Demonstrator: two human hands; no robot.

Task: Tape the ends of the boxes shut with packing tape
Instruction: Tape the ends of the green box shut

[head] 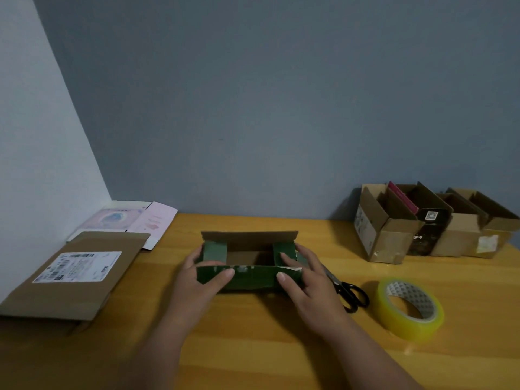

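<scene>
A small green box (250, 278) stands open-topped in the middle of the wooden table (253, 347), its brown far flap up and its two green side flaps folded inward. My left hand (202, 274) grips its left end, thumb on the near flap. My right hand (302, 277) grips the right end, thumb on the near flap and a finger over the right side flap. A roll of clear yellowish packing tape (409, 308) lies flat to the right. Black scissors (351, 294) lie between the box and the tape, partly hidden by my right hand.
A flattened brown box with a shipping label (76, 273) lies at the left, a flattened pink and white box (126, 220) behind it in the corner. Several open brown boxes (433, 223) stand in a row at the back right against the grey wall.
</scene>
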